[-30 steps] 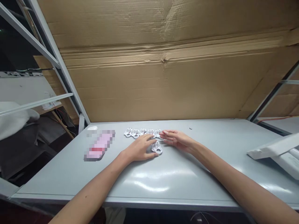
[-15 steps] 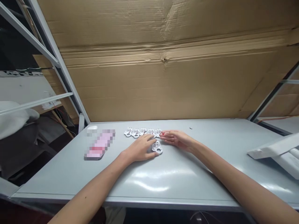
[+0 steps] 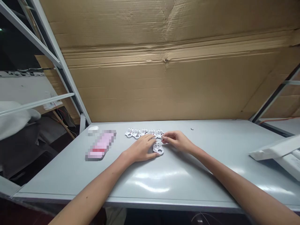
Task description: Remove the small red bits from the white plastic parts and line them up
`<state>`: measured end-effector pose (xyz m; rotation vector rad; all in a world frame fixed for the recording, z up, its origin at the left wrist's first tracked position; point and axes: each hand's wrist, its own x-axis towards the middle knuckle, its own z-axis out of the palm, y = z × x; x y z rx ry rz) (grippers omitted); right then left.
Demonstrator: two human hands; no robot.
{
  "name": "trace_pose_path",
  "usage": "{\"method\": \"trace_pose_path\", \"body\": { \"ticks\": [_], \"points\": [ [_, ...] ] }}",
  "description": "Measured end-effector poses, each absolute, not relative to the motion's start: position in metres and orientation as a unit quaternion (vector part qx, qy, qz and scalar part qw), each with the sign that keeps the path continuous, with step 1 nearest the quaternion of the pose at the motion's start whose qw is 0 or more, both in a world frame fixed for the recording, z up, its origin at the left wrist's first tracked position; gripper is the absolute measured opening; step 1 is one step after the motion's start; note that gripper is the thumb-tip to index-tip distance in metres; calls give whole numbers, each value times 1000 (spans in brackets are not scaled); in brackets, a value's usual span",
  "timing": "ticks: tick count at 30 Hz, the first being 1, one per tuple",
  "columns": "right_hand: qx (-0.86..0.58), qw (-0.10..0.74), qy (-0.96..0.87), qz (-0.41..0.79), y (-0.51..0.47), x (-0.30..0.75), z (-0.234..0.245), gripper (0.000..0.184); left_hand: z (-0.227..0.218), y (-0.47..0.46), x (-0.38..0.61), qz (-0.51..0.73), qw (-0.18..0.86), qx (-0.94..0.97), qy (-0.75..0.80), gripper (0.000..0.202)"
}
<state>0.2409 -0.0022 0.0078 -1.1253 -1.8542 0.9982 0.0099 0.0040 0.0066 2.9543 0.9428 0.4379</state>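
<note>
A single white plastic part (image 3: 158, 148) with a large round hole lies flat on the grey table, in front of a row of similar white parts (image 3: 137, 133). My left hand (image 3: 142, 148) reaches around its left side, thumb at the near edge and fingertips at the far edge, steadying it. Just beyond its far right corner, my right hand (image 3: 177, 140) is closed in a pinch, fingertips close to the part and to the right end of the row. Whatever sits in that pinch is too small to make out; a speck of red shows at the fingertips.
A blurred-out pink, phone-like object (image 3: 102, 145) lies at the left, with a small white item (image 3: 93, 128) behind it. White foam-like pieces (image 3: 276, 153) rest at the right. A tiny dark curved bit (image 3: 192, 129) lies at the back. Cardboard (image 3: 164, 90) walls off the rear.
My right hand's fingers have gone from stretched out, with something red at them, to a pinch near the single part. My left hand stays in place on that part.
</note>
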Motion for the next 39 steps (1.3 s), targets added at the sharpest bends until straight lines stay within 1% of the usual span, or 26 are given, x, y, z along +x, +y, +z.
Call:
{"method": "trace_pose_path", "body": {
  "ticks": [3, 8, 12, 15, 20, 25, 30, 34, 39],
  "points": [
    [-434, 345, -784, 279, -4, 239, 6, 26, 5, 4, 10, 135, 7, 941, 311, 54],
    [-390, 397, -799, 229, -4, 235, -2, 18, 7, 5, 7, 140, 18, 939, 313, 58],
    [-389, 403, -799, 221, -5, 230, -9, 16, 13, 7, 1, 156, 19, 937, 312, 55],
    [-385, 391, -806, 223, -7, 225, -13, 17, 14, 10, -1, 169, 19, 938, 301, 47],
    [-382, 405, -803, 214, -8, 221, -15, 15, 10, 13, 0, 176, 31, 944, 278, 35],
    [-394, 385, -809, 206, -8, 221, -14, 14, 10, 13, 1, 169, 27, 944, 283, 35],
    [-377, 346, -834, 206, -9, 225, -8, 18, 10, 14, 1, 179, 22, 942, 284, 35],
    [-359, 314, -857, 196, -10, 231, 0, 22, 9, 15, 0, 179, 17, 941, 286, 31],
    [-350, 338, -857, 168, -10, 241, 9, 20, 9, 15, 0, 180, 12, 943, 279, 30]
  ]
}}
